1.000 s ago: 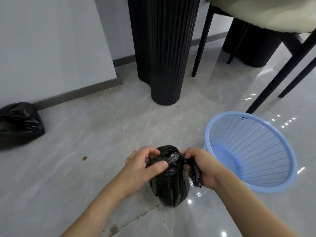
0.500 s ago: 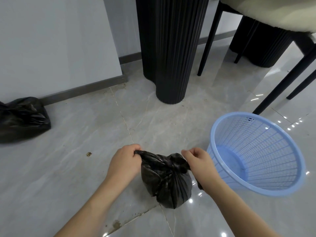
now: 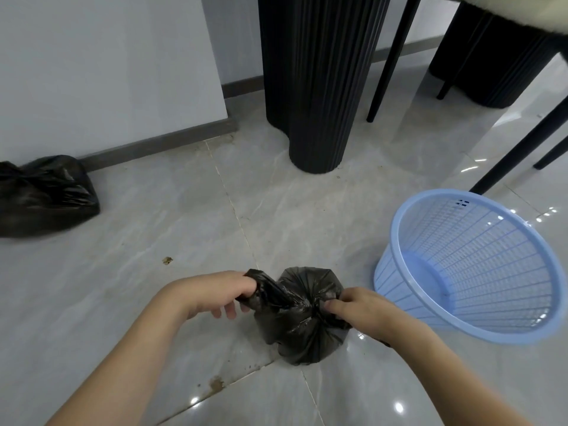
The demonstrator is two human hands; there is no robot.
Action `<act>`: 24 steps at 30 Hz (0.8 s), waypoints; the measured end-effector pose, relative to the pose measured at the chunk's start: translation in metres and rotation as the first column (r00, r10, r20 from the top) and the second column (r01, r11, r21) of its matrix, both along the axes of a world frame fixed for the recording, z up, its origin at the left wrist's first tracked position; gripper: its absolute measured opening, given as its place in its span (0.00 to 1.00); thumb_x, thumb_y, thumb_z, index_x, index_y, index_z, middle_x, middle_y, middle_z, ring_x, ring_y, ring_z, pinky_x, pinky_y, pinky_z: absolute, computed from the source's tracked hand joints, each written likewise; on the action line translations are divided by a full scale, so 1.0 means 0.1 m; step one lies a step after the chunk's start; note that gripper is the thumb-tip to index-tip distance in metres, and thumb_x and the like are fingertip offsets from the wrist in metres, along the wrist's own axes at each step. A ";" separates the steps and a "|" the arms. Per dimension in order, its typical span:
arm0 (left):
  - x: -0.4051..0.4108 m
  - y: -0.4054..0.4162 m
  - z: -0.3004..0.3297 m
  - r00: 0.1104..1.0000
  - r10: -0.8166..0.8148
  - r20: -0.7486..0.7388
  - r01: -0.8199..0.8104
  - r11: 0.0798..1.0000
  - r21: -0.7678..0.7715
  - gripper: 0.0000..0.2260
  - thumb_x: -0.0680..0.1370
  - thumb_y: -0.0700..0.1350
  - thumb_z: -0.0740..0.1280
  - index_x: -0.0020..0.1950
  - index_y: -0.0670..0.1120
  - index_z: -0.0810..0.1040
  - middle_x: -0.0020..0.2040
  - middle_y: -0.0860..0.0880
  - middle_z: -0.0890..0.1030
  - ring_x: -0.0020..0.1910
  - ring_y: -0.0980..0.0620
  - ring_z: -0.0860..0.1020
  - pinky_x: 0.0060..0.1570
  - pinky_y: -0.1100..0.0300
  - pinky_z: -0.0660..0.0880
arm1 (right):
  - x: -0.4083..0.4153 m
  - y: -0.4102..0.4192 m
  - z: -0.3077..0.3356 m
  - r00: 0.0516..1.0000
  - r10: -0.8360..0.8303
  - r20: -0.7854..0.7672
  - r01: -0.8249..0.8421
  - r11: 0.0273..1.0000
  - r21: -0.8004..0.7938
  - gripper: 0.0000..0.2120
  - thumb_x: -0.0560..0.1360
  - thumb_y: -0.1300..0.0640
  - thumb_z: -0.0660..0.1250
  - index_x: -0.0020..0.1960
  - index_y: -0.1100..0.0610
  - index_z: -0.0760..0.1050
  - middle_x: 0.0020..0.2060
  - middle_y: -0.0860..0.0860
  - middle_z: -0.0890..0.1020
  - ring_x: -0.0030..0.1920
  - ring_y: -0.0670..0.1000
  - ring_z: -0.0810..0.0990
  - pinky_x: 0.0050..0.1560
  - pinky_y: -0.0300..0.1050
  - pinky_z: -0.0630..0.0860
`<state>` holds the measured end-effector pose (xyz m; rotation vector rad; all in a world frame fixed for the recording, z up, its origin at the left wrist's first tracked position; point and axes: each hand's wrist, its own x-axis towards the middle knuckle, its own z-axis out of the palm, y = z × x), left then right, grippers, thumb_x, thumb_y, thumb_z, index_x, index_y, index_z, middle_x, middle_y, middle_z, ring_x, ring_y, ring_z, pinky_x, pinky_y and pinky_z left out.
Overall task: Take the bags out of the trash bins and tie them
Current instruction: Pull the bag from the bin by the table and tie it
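A small black trash bag (image 3: 302, 327) stands on the tiled floor in front of me, its top gathered into a knot. My left hand (image 3: 215, 292) pinches one loose end of the bag's top on the left. My right hand (image 3: 358, 307) grips the other end on the right. To the right, a light blue mesh trash bin (image 3: 467, 265) leans over with its mouth toward me and nothing inside. A second black bag (image 3: 46, 195) lies tied at the far left by the wall.
A black ribbed table pedestal (image 3: 316, 81) rises just beyond the bag. Black chair legs (image 3: 390, 56) and a second pedestal (image 3: 491, 56) stand at the back right. A grey wall with a dark skirting (image 3: 153, 142) runs along the left. Crumbs and stains dot the floor.
My hands went from bunching the bag's top together to pulling its two ends apart sideways, and a knot has formed. The bag now sits lower and wider.
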<state>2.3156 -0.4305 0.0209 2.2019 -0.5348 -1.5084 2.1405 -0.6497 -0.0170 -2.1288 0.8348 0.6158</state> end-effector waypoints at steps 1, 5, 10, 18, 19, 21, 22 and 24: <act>-0.04 -0.02 -0.02 0.998 0.066 0.004 -0.065 0.997 -0.038 0.20 0.64 0.55 0.58 0.46 0.47 0.81 0.47 0.48 0.82 0.40 0.52 0.77 0.39 0.58 0.71 | -0.01 0.00 0.00 1.000 0.015 0.006 -0.015 1.000 -0.020 0.21 0.65 0.31 0.61 0.39 0.49 0.74 0.39 0.47 0.81 0.42 0.48 0.79 0.41 0.44 0.73; -0.23 -0.10 -0.12 0.891 0.376 -0.256 -0.454 0.764 -0.457 0.20 0.78 0.42 0.52 0.51 0.43 0.84 0.54 0.45 0.84 0.52 0.50 0.79 0.51 0.54 0.73 | -0.01 0.05 -0.01 0.994 0.103 0.038 -0.091 0.970 -0.226 0.20 0.71 0.31 0.56 0.40 0.48 0.70 0.40 0.46 0.80 0.42 0.50 0.78 0.41 0.47 0.72; -0.29 -0.17 -0.21 0.347 0.498 -0.794 -0.935 0.120 -0.334 0.13 0.74 0.39 0.53 0.34 0.40 0.74 0.35 0.38 0.79 0.42 0.40 0.80 0.57 0.47 0.73 | -0.04 0.12 -0.08 0.994 0.033 0.104 -0.007 0.971 -0.238 0.26 0.74 0.32 0.53 0.33 0.52 0.71 0.29 0.45 0.78 0.36 0.49 0.78 0.37 0.45 0.73; -0.10 -0.16 -0.37 -0.023 0.681 -0.732 -0.988 -0.127 -0.086 0.13 0.74 0.42 0.49 0.29 0.47 0.61 0.22 0.50 0.59 0.20 0.50 0.59 0.34 0.57 0.64 | -0.10 -0.07 -0.14 0.983 -0.122 0.139 0.131 0.990 -0.056 0.29 0.72 0.29 0.58 0.27 0.52 0.64 0.17 0.43 0.65 0.19 0.43 0.64 0.27 0.40 0.62; -0.08 -0.16 -0.38 0.007 0.714 -0.700 -0.988 -0.102 -0.114 0.13 0.74 0.42 0.49 0.29 0.47 0.61 0.22 0.50 0.59 0.20 0.51 0.59 0.33 0.57 0.64 | -0.09 -0.06 -0.13 0.984 -0.135 0.118 0.139 0.990 -0.022 0.29 0.73 0.30 0.59 0.26 0.52 0.64 0.16 0.43 0.65 0.17 0.42 0.63 0.25 0.38 0.61; -0.08 -0.18 -0.38 0.226 0.782 -0.580 -0.960 0.080 -0.267 0.12 0.73 0.43 0.51 0.29 0.46 0.62 0.22 0.50 0.59 0.21 0.50 0.58 0.32 0.57 0.65 | -0.07 -0.04 -0.12 0.985 -0.165 0.060 0.159 0.983 0.086 0.30 0.72 0.31 0.61 0.23 0.52 0.68 0.15 0.42 0.67 0.18 0.41 0.65 0.25 0.37 0.62; -0.10 -0.19 -0.37 0.404 0.791 -0.460 -0.895 0.238 -0.378 0.11 0.72 0.43 0.53 0.29 0.45 0.63 0.23 0.50 0.60 0.22 0.50 0.59 0.32 0.57 0.66 | -0.08 -0.04 -0.11 0.984 -0.179 0.021 0.172 0.970 0.169 0.29 0.71 0.31 0.62 0.23 0.52 0.68 0.17 0.42 0.68 0.20 0.43 0.66 0.28 0.37 0.64; -0.12 -0.17 -0.35 0.774 0.632 -0.051 -0.559 0.642 -0.525 0.05 0.67 0.45 0.58 0.31 0.46 0.67 0.25 0.50 0.66 0.27 0.49 0.64 0.33 0.56 0.65 | -0.12 -0.06 -0.06 0.984 -0.167 -0.063 0.178 0.920 0.348 0.27 0.69 0.30 0.65 0.27 0.52 0.72 0.22 0.47 0.68 0.24 0.46 0.64 0.29 0.39 0.63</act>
